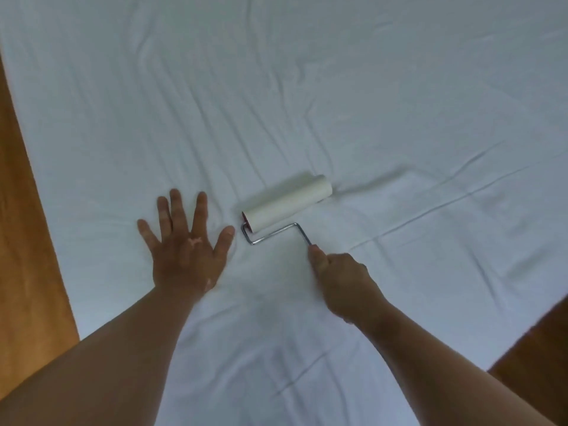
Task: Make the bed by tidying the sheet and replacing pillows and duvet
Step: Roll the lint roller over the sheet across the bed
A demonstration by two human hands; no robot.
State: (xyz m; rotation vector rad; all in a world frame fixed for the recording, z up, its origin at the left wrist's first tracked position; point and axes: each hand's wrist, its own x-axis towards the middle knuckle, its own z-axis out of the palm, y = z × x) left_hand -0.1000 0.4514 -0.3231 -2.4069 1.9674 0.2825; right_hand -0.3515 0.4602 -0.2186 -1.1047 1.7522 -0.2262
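A white sheet (pixel 368 103) covers the bed and fills most of the head view, with many creases running across it. My left hand (pixel 184 247) lies flat on the sheet, palm down and fingers spread. Just right of it a lint roller (pixel 287 202) rests with its white drum on the sheet, its bent metal rod leading back to the handle. My right hand (pixel 341 281) is closed around that handle, which is hidden inside the fist. No pillows or duvet are in view.
A wooden floor (pixel 27 241) shows along the left edge of the bed and again at the lower right corner (pixel 534 358).
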